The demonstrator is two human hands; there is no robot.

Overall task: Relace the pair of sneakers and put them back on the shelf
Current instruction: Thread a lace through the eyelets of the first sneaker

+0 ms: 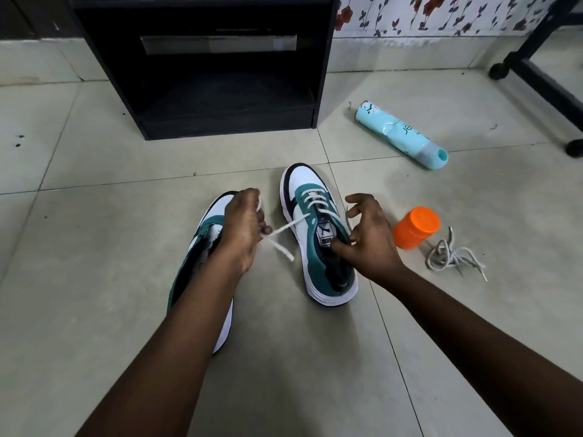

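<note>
Two white, teal and black sneakers stand on the tiled floor. The right sneaker (318, 234) is partly laced with a white lace (285, 228). My left hand (244, 230) pinches one end of that lace, pulled out to the left of the shoe. My right hand (369, 239) grips the shoe's collar by the tongue, with the other lace end running up past its fingers. The left sneaker (202, 266) lies under my left forearm and shows no lace. A loose white lace (451, 255) lies bunched on the floor at the right.
A black shelf unit (220, 67) with an open lower compartment stands at the back. A light-blue bottle (400, 134) lies on its side at the right. An orange-lidded jar (416, 227) stands beside my right hand. A black wheeled frame (542, 77) is at far right.
</note>
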